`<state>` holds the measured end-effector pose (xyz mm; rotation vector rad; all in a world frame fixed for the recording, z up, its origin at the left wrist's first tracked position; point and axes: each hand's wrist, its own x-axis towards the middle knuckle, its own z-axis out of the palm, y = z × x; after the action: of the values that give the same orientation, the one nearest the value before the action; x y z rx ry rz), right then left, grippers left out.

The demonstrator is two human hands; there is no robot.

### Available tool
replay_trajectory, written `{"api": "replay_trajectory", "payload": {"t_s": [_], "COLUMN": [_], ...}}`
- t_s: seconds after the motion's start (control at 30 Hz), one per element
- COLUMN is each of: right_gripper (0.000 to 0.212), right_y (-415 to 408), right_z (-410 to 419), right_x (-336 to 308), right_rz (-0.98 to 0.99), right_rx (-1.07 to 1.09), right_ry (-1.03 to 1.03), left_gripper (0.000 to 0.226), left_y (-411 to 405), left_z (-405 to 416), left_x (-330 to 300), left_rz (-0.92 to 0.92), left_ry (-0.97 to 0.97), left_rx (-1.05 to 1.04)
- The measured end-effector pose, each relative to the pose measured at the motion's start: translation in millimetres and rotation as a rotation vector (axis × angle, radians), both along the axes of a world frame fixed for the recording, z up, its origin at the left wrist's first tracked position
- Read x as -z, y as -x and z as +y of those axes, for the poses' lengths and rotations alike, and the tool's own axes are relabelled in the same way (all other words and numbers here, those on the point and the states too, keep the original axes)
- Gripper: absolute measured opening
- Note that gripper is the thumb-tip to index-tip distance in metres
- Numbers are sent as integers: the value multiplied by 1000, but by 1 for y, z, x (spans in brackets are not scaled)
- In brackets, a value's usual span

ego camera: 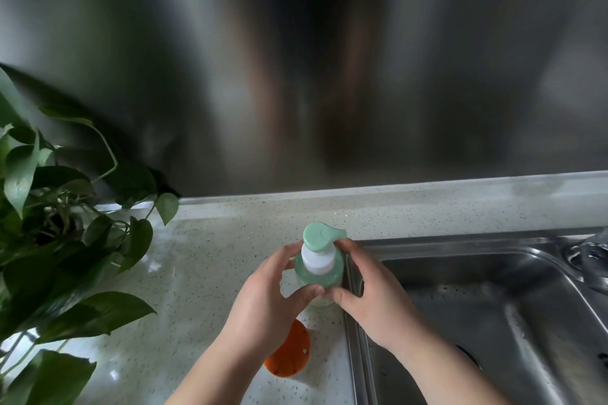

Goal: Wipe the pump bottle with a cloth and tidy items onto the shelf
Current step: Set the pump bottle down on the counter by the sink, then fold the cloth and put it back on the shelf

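I see 1 translucent green pump bottle (pixel 319 268), smooth plastic, left hand (pixel 268 299) & right hand (pixel 371 293) fingers wrapped round it, speckled stone counter (pixel 214 260), 1 steel sink (pixel 493 306).

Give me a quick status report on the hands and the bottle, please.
Left hand and right hand both grip pump bottle, upright at sink edge. No cloth visible. Orange disc under left wrist.

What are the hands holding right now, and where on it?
Both hands, left and right, grip the green pump bottle around its body, below the pump head.
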<state>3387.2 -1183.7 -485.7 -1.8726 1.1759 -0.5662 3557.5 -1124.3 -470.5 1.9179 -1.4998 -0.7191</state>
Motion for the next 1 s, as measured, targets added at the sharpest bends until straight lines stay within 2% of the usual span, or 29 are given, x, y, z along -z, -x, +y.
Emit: {"api": "replay_trajectory", "payload": {"t_s": [0.13,0.2,0.3,0.37,0.57,0.7,0.87,1.0], "right_gripper": [67,76,89,84,54,42,38,52], "right_y": [-1,-1,6,16,48,58,65,67], "right_z": [1,3,10,19,82,142,208,245], "right_x": [1,0,-7,-12,-16,-14,-13,-16], "right_rz": [-1,12,4,-13,92,178,247,428], "right_rx": [6,6,30,81,116,2,-190,-386], "right_ry": [-10,-52,-79,-110,-62,-83,-148,-143], "left_gripper": [65,71,96,104,84,59,46,45], "left_y": [1,1,-5,-13,-18,0,36,55], "left_z": [0,1,7,19,85,139,209,248], "left_x": [-1,-3,-9,-14,-19,-15,-3,5], "left_rz": [7,10,37,48,-7,-27,-39,-105], "left_ry": [10,-3,-39,-59,-81,-62,-240,-379], "left_rx": [22,37,46,28,13,29,122,169]}}
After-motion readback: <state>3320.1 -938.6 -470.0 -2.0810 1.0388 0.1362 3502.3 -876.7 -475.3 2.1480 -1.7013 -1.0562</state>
